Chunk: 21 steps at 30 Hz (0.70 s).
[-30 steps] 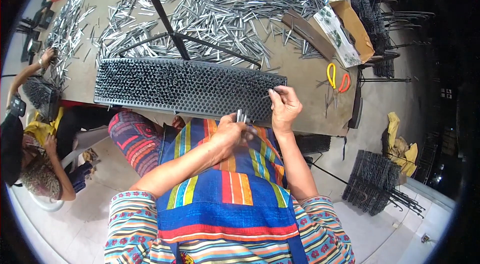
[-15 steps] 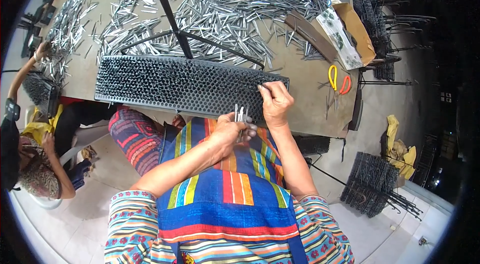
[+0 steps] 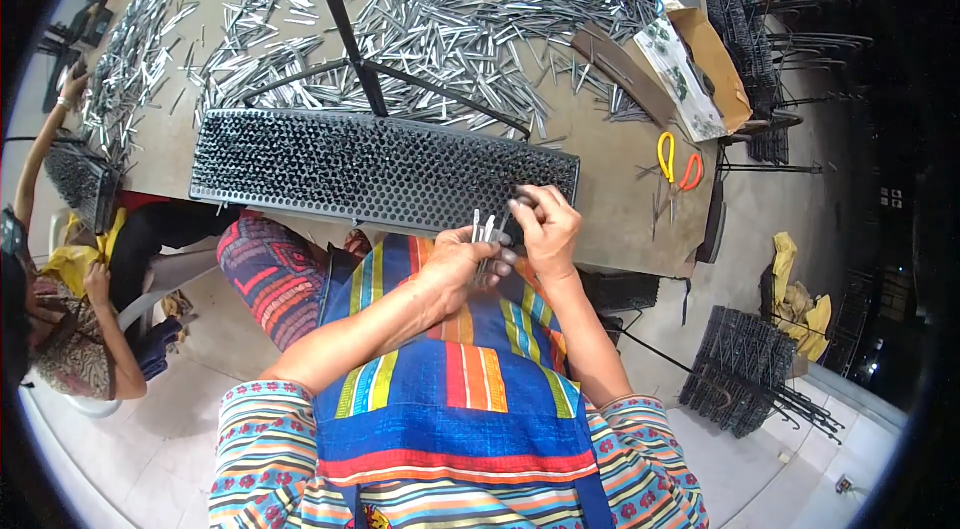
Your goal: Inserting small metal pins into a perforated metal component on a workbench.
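My left hand (image 3: 465, 264) is closed around a small bunch of thin silvery metal strips (image 3: 488, 229) that stand up from its fingers. Close beside it, my right hand (image 3: 550, 229) has its thumb and fingers bent together over the right end of a long black perforated rack (image 3: 430, 194); whatever it may pinch is too small to make out. Dark pieces fill many of the rack's holes, mainly toward the left and far side. Round holes show along the near edge and to the right. Black bars (image 3: 345, 39) rise from the rack's far side.
Loose metal strips (image 3: 430, 19) cover much of the table (image 3: 620, 199). To the right lie scissors (image 3: 668, 164) with yellow and orange handles and an open cardboard box (image 3: 700, 69). A co-worker's hand (image 3: 75, 89) reaches at far left. Black racks (image 3: 740, 369) stand on the right floor.
My right hand has drawn back slightly toward me, from the rack's right end to nearer the strips. The left hand has barely moved. At far left, the co-worker's arm has shifted.
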### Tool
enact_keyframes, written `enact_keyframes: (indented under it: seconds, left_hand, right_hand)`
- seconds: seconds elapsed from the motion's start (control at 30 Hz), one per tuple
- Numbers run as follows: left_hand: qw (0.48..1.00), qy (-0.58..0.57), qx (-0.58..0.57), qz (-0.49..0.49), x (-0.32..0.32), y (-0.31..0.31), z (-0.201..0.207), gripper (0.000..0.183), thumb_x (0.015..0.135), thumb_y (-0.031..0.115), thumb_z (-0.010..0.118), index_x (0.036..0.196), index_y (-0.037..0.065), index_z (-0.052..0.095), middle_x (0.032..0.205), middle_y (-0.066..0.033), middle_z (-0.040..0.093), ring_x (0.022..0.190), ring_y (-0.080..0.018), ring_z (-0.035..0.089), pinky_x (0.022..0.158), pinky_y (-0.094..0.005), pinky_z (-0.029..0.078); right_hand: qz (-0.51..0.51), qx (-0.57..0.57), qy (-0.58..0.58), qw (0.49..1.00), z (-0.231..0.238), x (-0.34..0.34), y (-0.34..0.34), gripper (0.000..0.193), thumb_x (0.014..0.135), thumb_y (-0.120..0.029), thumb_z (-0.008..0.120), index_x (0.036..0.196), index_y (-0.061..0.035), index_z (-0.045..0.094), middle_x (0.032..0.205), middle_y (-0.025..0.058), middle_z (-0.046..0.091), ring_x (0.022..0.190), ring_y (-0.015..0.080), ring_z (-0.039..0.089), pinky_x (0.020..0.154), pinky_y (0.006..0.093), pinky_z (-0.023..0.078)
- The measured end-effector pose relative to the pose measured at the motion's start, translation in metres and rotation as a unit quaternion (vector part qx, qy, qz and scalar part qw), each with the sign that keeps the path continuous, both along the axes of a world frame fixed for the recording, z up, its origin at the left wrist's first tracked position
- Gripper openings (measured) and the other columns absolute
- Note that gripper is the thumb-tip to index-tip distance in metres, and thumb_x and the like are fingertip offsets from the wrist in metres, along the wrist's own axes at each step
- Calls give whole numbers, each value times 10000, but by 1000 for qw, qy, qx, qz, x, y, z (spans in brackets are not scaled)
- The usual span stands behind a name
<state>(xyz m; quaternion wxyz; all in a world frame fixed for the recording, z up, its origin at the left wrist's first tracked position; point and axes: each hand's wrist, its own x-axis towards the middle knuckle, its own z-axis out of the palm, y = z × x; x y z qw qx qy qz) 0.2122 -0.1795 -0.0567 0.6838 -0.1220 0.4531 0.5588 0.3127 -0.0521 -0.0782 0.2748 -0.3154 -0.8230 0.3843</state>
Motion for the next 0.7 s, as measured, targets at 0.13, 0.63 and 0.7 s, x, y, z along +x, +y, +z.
enact_keyframes:
  seconds: [0.13, 0.63, 0.7]
  left_hand:
    - [999, 28, -24, -22, 2, 2, 3, 146, 908, -4, 526, 1024, 23, 611, 843, -113, 694, 649, -153, 647, 533, -293, 554]
    - [996, 79, -28, 31, 2, 6, 1, 217, 871, -52, 549, 1078, 3, 581, 915, -125, 696, 706, -162, 671, 592, -262, 557]
    - [995, 83, -33, 32, 2, 5, -1, 170, 873, -41, 574, 1032, 3, 611, 897, -113, 695, 704, -164, 672, 594, -270, 566]
  right_hand:
    - [-10, -417, 78, 906, 12, 6, -6, 96, 814, -3, 698, 909, 4, 689, 668, 0, 625, 489, 30, 490, 439, 198, 355]
    - [-67, 55, 95, 992, -9, -8, 16, 79, 769, 33, 715, 840, 16, 682, 772, 56, 635, 613, 102, 561, 554, 241, 448]
    - [-9, 184, 10, 983, -7, -8, 16, 103, 757, 24, 715, 855, -1, 693, 805, 92, 652, 675, 206, 635, 612, 299, 503]
